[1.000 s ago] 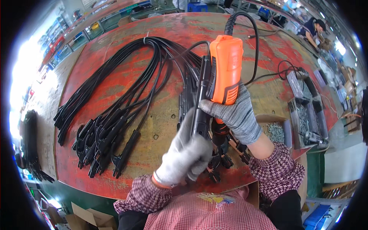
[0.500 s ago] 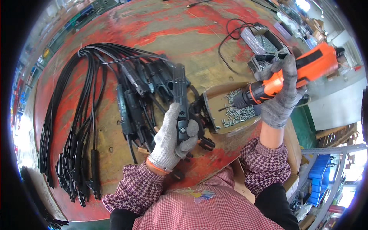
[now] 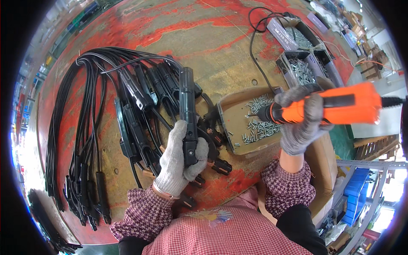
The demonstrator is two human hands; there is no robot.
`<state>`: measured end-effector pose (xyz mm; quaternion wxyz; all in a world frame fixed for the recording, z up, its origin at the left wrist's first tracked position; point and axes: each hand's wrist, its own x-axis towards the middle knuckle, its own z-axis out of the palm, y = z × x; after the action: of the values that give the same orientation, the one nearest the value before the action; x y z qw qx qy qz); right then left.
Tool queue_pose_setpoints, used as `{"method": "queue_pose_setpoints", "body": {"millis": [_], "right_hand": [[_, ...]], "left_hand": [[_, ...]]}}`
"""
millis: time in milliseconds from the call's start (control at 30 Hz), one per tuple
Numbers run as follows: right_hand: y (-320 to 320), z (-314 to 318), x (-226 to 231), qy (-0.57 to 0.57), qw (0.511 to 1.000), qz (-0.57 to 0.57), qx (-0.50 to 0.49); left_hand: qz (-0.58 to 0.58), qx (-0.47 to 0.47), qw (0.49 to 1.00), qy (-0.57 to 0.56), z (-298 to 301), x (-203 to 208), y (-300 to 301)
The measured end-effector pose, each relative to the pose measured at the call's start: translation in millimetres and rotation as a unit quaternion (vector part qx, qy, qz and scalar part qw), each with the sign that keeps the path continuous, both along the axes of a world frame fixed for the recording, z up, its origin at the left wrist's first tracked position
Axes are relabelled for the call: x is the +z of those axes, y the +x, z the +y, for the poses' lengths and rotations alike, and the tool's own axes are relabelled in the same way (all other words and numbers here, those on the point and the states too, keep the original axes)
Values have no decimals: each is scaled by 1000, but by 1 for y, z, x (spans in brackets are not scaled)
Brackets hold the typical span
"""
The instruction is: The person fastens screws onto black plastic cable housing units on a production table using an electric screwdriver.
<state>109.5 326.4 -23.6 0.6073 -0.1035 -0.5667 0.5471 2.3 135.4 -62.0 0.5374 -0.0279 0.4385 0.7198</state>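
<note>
My left hand (image 3: 174, 162), in a pale knit glove, is closed around a long black plastic handle (image 3: 187, 102). It stands roughly upright, with a screw head showing near its lower end. In a grey glove, my right hand (image 3: 302, 119) grips an orange and black electric screwdriver (image 3: 352, 103). The tool lies nearly level, its bit pointing left above loose silver screws (image 3: 260, 130) in an open cardboard box (image 3: 231, 106). Whether the bit touches a screw I cannot tell. Beside my left hand lie more black handles (image 3: 138, 131) with cables attached.
A thick bundle of black cables (image 3: 63, 114) curves over the left of the worn red table (image 3: 170, 36). Small boxes of screws (image 3: 302, 72) stand at the back right. A thin black cord (image 3: 255, 46) runs near them. Beyond the table's right side are blue bins (image 3: 356, 193).
My right hand has swung the screwdriver to a more level pose, lower over the screw box. The left hand, with the handle, has shifted slightly left and down in the view.
</note>
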Motion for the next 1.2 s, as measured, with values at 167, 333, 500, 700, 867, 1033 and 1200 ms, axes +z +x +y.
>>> {"method": "queue_pose_setpoints", "body": {"millis": [167, 333, 500, 700, 867, 1033, 1200], "right_hand": [[10, -6, 26, -12, 996, 26, 88], [9, -9, 58, -31, 952, 59, 300], [-24, -14, 86, 11, 905, 8, 426], [-54, -22, 108, -6, 878, -123, 463], [-67, -25, 95, 2, 888, -127, 442], [-76, -24, 75, 40, 907, 19, 418], [-101, -36, 75, 121, 979, 57, -157]], "left_hand": [[-32, -27, 999, -25, -5, 0, -4], [-55, -9, 997, -47, -2, 0, 1], [-23, -27, 999, -35, -8, -9, 1], [-20, -28, 996, -79, -3, 6, 2], [-8, -22, 999, -31, -5, 4, 2], [-24, -56, 998, 9, -7, -10, -3], [-28, -39, 998, -29, -5, -4, -2]]}}
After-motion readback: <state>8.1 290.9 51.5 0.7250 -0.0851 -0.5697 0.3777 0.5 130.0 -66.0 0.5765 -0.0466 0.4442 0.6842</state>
